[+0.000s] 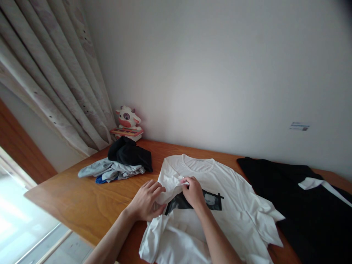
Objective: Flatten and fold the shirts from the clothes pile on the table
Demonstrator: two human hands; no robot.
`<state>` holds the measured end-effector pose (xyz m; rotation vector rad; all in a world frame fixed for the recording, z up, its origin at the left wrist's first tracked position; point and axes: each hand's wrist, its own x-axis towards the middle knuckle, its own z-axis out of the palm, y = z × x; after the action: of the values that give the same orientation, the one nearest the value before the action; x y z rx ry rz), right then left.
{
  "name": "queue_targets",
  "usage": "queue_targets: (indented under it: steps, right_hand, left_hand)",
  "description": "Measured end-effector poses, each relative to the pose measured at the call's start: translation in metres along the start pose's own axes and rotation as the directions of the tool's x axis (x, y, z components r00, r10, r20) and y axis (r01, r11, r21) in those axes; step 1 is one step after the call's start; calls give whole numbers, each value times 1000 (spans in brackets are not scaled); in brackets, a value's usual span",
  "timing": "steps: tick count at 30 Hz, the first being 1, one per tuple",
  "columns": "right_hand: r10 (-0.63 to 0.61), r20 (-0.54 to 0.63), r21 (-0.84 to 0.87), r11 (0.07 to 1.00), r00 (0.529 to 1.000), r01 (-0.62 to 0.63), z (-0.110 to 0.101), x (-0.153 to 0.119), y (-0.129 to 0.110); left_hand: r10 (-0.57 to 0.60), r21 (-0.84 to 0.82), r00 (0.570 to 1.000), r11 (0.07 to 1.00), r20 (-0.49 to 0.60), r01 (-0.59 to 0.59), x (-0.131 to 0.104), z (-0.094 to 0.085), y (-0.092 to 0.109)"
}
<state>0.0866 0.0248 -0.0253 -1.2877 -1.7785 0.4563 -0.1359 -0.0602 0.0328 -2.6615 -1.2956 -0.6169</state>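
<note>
A white T-shirt [236, 190] with a dark printed picture on its chest lies spread on the wooden table, its neckline toward the wall. My right hand [194, 192] reaches over the print and pinches a fold of the shirt's fabric between thumb and fingers. At the shirt's left side, my left hand [145, 201] is curved around the bunched sleeve cloth, fingers above and thumb below. The cloth is drawn up between my two hands. Part of the print is covered by my right hand and the folds.
A pile of black clothing [130, 154] and grey clothing [112, 170] sits at the back left of the table [110, 198]. Behind it stands a cow-shaped toy keyboard [127, 123]. A black garment [286, 194] with a white strip lies at right. A curtain [60, 73] hangs at left.
</note>
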Motion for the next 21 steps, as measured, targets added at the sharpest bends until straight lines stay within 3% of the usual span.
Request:
queue_targets:
  steps: [4,11,15,21]
  right_hand:
    - [32,-18,64,998,999,-31,-2,2,-3]
    - [83,-132,172,983,988,-60,1,5,-2]
    - [108,-193,209,976,975,-66,2,7,2]
    - [126,-244,232,970,962,-68,-1,8,3]
  left_hand:
    - [7,-20,1000,1000,1,-7,0,0,0]
    - [51,-125,986,989,-161,-72,-3,4,1]
    - [65,-216,994,973,-83,-82,-4,-1,0]
    - [8,-230,999,973,48,3,-1,-4,-1]
